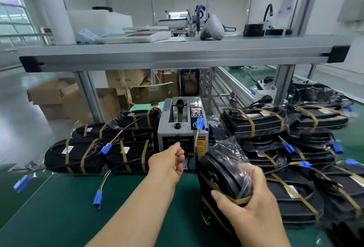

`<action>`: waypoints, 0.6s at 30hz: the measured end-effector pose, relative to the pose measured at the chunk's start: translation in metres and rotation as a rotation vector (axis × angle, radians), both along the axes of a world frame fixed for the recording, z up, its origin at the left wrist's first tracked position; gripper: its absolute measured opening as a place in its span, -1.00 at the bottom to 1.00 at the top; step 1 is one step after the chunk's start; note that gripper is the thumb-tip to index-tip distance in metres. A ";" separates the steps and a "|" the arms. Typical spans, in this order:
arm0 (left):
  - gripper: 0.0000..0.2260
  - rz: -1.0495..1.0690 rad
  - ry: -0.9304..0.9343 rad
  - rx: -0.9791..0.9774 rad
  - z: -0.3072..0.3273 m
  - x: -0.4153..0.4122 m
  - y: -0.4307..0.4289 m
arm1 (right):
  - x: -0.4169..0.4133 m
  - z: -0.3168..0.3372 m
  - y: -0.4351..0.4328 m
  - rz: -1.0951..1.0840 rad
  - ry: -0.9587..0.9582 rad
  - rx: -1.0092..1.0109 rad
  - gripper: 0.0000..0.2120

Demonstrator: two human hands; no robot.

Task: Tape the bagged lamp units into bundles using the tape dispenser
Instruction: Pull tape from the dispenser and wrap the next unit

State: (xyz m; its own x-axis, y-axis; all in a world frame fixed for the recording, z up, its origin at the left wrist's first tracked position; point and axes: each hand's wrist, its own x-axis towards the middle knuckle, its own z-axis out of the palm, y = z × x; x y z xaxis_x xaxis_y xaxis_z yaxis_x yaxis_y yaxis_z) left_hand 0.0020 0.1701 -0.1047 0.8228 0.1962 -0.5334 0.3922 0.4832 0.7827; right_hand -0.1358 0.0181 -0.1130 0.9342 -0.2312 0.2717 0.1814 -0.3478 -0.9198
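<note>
**Green tabletop (59,207) crowded with taped bundles (256,122)**

Dispenser (183,128) sits at 12 o'clock; the left hand (169,162) curls at its mouth, whether on tape I cannot tell. At 4 o'clock the right hand (250,207) grips a bagged lamp (222,168) standing on edge. Probably rigid, hefty, slippery in film (226,144): clasp the rim, not loose film.

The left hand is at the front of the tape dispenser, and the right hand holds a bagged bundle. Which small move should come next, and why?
Probably the left hand should draw a strip from the tape dispenser and carry it to the bagged bundle. Its curled fingers sit at the outlet, and the right hand grips the bundle on edge.
</note>
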 end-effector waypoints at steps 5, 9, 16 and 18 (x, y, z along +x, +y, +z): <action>-0.82 0.194 -0.007 -0.139 0.003 0.004 -0.014 | -0.001 -0.002 0.001 0.027 -0.017 -0.023 -0.37; -0.80 0.163 -0.135 -0.032 0.010 -0.017 -0.006 | -0.003 -0.003 -0.001 0.088 -0.014 -0.056 -0.33; -0.87 -0.454 -0.623 0.207 0.046 -0.102 0.030 | -0.005 -0.009 0.003 0.138 -0.021 -0.123 -0.36; -0.85 -0.534 -0.637 0.355 0.053 -0.114 0.029 | -0.007 -0.010 0.006 0.138 -0.026 -0.122 -0.38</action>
State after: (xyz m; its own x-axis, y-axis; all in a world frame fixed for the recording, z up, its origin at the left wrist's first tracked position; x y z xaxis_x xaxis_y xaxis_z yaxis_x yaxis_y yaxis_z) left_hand -0.1118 0.1995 -0.0512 0.9703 -0.2303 0.0737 -0.0639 0.0499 0.9967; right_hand -0.1426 0.0245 -0.1233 0.9470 -0.0652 0.3144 0.2584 -0.4265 -0.8668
